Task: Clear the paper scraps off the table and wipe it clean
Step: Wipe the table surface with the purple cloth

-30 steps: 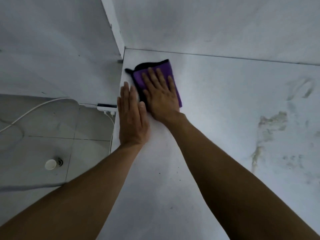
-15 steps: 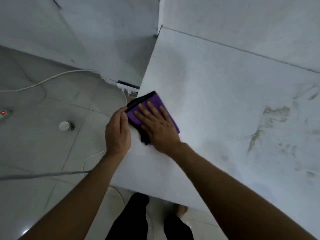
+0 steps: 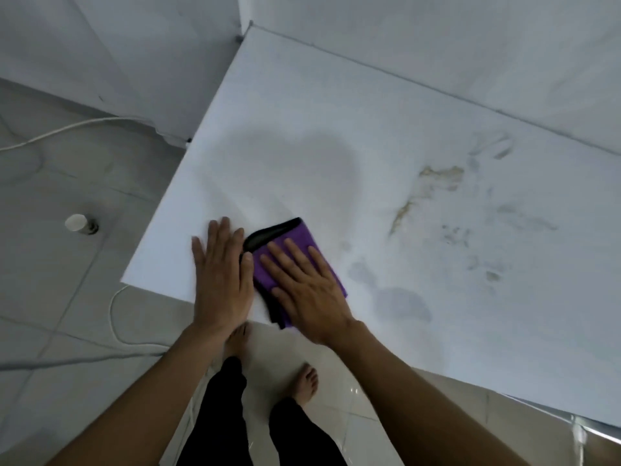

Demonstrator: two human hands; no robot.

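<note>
right hand (image 3: 307,292) laid flat on the purple cloth (image 3: 295,243), fingers straight and slightly spread, palm pressing down, no curl in the grip. left hand (image 3: 220,277) flat just left of the cloth, fingers straight and close together, thumb tip touching the cloth's dark edge, holding nothing. both forearms reaching up from the lower frame, wrists past the near edge of the bench (image 3: 336,136). cloth folded, black trim along its far side, lying at the bench's near edge close to the near-left corner, one corner hanging just over the edge. yellowish stains (image 3: 433,183) and grey smudges well right of the cloth on the bench top. below the cloth, bare feet (image 3: 305,381) on the tiled floor (image 3: 50,297). left of the cloth on the floor, a white cable (image 3: 60,129) and a small white cup (image 3: 79,223) on its side; contents cannot be told.
</note>
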